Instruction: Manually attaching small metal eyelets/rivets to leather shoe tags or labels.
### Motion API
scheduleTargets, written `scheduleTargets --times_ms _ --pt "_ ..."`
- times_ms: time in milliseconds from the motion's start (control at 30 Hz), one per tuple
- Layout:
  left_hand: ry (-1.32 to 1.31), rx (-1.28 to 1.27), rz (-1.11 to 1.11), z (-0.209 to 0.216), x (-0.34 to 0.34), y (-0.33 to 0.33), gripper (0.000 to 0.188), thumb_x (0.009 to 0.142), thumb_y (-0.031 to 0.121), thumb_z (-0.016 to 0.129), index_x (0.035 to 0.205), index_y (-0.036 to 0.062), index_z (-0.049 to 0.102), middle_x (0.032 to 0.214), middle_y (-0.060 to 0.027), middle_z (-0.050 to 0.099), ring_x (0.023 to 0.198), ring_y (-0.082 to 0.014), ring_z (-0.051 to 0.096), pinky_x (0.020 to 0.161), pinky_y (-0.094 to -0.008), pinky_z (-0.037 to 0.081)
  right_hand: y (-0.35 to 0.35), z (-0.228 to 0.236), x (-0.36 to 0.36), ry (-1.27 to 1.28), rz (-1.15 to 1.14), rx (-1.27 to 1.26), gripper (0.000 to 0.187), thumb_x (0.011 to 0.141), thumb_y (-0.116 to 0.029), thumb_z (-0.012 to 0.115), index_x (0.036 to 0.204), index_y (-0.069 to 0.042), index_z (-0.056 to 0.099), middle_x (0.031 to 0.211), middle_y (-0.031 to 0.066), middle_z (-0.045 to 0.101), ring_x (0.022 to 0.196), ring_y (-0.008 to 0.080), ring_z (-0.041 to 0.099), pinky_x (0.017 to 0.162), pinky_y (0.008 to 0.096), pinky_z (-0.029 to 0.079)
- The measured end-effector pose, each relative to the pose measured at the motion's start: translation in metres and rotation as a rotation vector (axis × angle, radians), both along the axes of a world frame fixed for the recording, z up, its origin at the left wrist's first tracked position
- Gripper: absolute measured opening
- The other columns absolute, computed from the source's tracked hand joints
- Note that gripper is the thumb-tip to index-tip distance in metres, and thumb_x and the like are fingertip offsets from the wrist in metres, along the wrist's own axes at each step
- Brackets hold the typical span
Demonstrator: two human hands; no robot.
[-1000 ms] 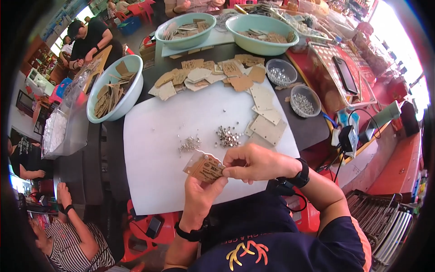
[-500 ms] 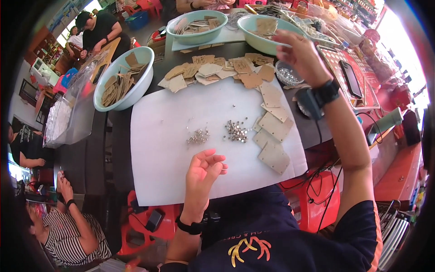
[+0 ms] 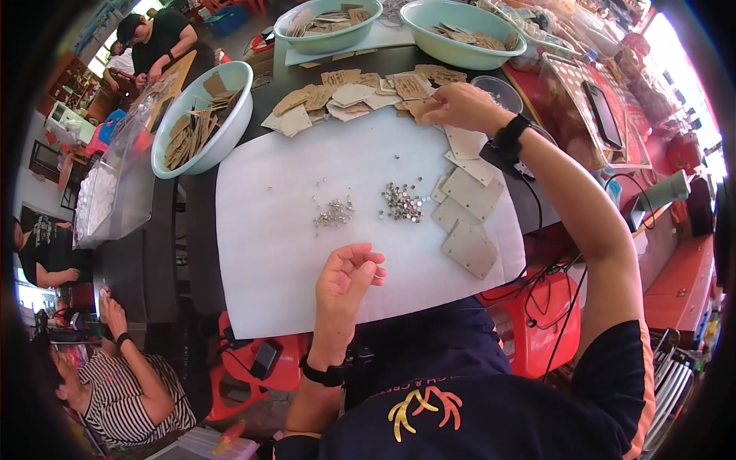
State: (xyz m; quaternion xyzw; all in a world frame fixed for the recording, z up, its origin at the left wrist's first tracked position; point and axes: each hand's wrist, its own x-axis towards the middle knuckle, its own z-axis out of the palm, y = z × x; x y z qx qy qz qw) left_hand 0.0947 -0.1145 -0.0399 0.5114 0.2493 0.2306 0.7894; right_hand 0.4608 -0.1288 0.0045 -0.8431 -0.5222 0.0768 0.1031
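My right hand (image 3: 466,107) is at the right end of a row of flat tan and cream pieces, its fingertips closed on the edge of a tan flat piece (image 3: 415,112). The material of the pieces cannot be told. Over the near part of a white sheet (image 3: 268,268), my left hand (image 3: 345,280) hovers palm up, fingers loosely bent and nothing visible in them. Beyond it lie a pile of small shiny bits (image 3: 334,214) and a pile of small round metal studs (image 3: 404,203). Several grey-beige pieces with small holes (image 3: 471,249) overlap along the sheet's right side.
Pale green basins (image 3: 202,123), (image 3: 463,32) and another basin (image 3: 328,27) hold more flat pieces. A clear bowl (image 3: 498,93) sits beside my right hand. At right are a phone (image 3: 602,115) on a tray and black cables (image 3: 537,299). Other people are at left.
My right hand has come down from beside the right basin to the tan pieces. The piece that stood up in that basin now lies flat. My left hand has hardly moved.
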Motion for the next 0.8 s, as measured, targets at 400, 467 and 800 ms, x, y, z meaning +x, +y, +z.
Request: scheduleTargets --times_ms 400,467,800 --pt "0.013 0.034 -0.03 0.0 0.0 0.001 0.026 0.096 0.009 0.057 0.12 -0.0008 0.054 0.106 -0.0107 0.063 0.091 -0.0149 0.061 0.081 -0.0288 0.05 0.006 -0.025 0.013 -0.001 -0.042 -0.002 0.062 0.071 -0.037 0.078 0.121 -0.004 0.059 0.115 0.0175 0.058 0.112 0.033 0.055 0.094 0.0387 0.045" --pt "0.022 0.053 -0.046 0.0 0.001 0.001 0.026 0.096 0.01 0.058 0.12 -0.0008 0.054 0.106 -0.0106 0.063 0.09 -0.0148 0.061 0.081 -0.0286 0.05 0.004 -0.024 0.022 0.002 -0.002 0.089 0.051 0.074 -0.032 0.076 0.111 -0.002 0.062 0.114 0.0182 0.058 0.108 0.0325 0.055 0.092 0.0385 0.045" --pt "0.062 0.092 -0.047 0.003 -0.001 0.001 0.026 0.097 0.01 0.055 0.12 -0.002 0.055 0.105 -0.0135 0.065 0.089 -0.0177 0.063 0.081 -0.0309 0.052 -0.023 0.019 -0.008 0.838 -0.052 0.284 0.024 0.09 -0.029 0.069 0.095 -0.006 0.064 0.077 -0.0066 0.058 0.067 0.0027 0.054 0.057 0.0203 0.045"
